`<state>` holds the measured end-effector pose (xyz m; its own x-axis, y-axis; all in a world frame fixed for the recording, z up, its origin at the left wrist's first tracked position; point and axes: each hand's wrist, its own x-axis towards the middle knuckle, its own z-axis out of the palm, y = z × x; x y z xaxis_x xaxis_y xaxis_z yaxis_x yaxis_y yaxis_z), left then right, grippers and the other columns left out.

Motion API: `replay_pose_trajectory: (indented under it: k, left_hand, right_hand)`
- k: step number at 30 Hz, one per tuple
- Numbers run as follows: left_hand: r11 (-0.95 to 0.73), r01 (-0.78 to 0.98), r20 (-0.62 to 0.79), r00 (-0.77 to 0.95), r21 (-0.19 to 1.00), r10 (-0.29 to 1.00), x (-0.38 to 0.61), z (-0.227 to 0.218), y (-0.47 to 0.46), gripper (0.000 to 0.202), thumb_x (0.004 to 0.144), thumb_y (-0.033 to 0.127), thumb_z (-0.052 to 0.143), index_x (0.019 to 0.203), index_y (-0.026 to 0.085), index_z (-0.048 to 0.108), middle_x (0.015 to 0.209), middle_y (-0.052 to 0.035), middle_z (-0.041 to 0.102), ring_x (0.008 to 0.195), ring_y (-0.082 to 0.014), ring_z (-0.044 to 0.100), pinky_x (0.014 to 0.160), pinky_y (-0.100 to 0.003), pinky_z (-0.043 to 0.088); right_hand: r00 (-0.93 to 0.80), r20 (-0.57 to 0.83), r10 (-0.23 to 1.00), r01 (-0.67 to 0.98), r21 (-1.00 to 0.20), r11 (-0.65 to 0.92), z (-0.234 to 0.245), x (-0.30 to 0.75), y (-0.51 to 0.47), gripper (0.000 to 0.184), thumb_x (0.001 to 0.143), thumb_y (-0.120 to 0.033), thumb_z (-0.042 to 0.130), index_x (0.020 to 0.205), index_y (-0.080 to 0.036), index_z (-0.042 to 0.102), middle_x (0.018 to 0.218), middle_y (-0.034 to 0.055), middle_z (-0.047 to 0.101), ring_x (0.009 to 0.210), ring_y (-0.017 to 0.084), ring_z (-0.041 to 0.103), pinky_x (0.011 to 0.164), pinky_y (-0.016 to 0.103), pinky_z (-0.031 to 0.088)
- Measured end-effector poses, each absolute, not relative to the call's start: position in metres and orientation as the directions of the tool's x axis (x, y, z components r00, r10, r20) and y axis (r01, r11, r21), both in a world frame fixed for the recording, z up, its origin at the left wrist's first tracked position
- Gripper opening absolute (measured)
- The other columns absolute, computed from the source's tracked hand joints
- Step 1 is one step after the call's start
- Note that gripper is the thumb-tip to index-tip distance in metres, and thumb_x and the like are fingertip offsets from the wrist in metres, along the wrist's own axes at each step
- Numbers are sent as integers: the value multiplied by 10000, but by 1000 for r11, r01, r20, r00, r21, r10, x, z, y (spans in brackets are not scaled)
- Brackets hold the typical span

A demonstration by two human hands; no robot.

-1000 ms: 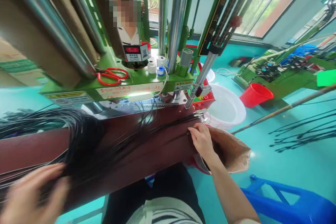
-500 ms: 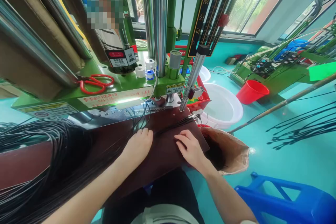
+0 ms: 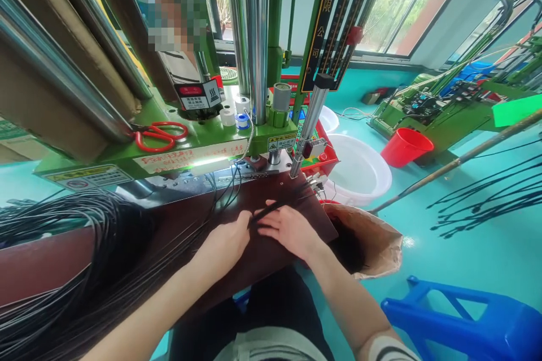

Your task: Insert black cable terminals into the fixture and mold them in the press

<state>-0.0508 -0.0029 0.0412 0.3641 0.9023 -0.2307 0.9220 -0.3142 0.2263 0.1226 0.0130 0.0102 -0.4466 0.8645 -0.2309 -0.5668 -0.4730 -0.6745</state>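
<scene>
My left hand (image 3: 228, 241) is closed around a bundle of thin black cables (image 3: 284, 201) above the brown tabletop (image 3: 249, 265). The bundle slants up to the right past its knuckles. My right hand (image 3: 293, 231) is beside it, fingers stretched out and slightly apart, their tips at the underside of the bundle. Whether those fingers press on the cables I cannot tell. Several cable loops (image 3: 231, 186) hang from the green machine (image 3: 203, 138) behind my left hand. More long black cables (image 3: 97, 208) lie heaped at the left of the table.
Red-handled scissors (image 3: 161, 135) and white tape rolls (image 3: 227, 117) lie on the machine's ledge. A paper sack (image 3: 383, 245) stands off the table's right end, near a white tub (image 3: 359, 166). A blue stool (image 3: 466, 316) is at lower right, a red bucket (image 3: 407, 148) farther back.
My left hand has closed on the cable bundle and lifted it a little. My right hand has moved left to the bundle, and its fingers have straightened.
</scene>
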Motion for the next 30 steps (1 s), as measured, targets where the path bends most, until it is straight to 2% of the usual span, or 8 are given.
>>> replay_pose_trajectory:
  k: [4,8,12,14,17,19,22,30]
  left_hand:
    - [-354,876,-281,448,328,849,-52,34,-40,252,862,124,235,973,140,460,729,-90,629,678,-225,622,602,-304,422]
    - [-325,763,-320,560,559,764,-62,20,-73,191,832,171,339,956,166,483,726,-64,610,680,-198,582,612,-285,399]
    - [165,285,-325,719,944,615,-49,23,-80,197,726,267,556,888,187,478,719,-7,576,680,-145,543,616,-248,414]
    - [403,-118,-239,644,907,726,-33,26,-77,268,721,327,590,905,183,458,722,1,562,661,-117,536,618,-236,430]
    - [445,-463,-270,397,766,877,-10,25,-71,270,767,427,545,807,185,434,518,69,433,398,-42,363,407,-177,328]
    - [444,-493,-298,347,748,889,-3,20,-69,286,790,464,505,785,186,438,423,108,314,319,-20,189,324,-159,184]
    - [426,-402,-301,337,811,892,0,11,-64,294,804,459,487,827,166,489,415,101,335,313,-19,200,320,-157,169]
    - [427,-431,-320,300,795,899,-3,19,-50,329,789,452,504,825,127,545,539,28,492,397,-60,420,381,-193,323]
  right_hand:
    - [-247,-192,950,-747,-586,-313,31,134,28,175,806,-268,537,920,-156,609,795,34,689,792,166,644,858,358,456]
    - [-355,-42,934,-593,-762,-260,44,136,10,227,849,-295,484,809,-136,640,672,55,686,670,191,654,803,394,466]
    - [-652,46,757,-377,-886,-271,46,120,-19,319,832,-399,496,800,-136,674,913,101,689,983,237,598,941,416,387]
    - [-730,-38,682,-222,-931,-290,43,112,-24,272,814,-379,526,859,-160,682,1120,79,620,1036,216,567,907,360,428]
    - [-722,-101,685,-156,-940,-303,36,107,-13,258,823,-318,522,1002,-188,655,1252,65,535,1082,192,538,919,316,419]
    - [-648,-46,760,-284,-912,-297,35,106,4,308,844,-315,485,1109,-207,601,1235,67,552,1134,189,503,979,339,362]
    - [-613,21,790,-369,-892,-262,47,109,31,357,874,-347,426,1195,-231,531,1237,60,553,1148,189,499,1019,386,309]
    - [-873,-98,478,169,-980,107,88,108,49,448,881,-388,429,1251,-142,484,1228,104,558,1157,185,487,999,352,336]
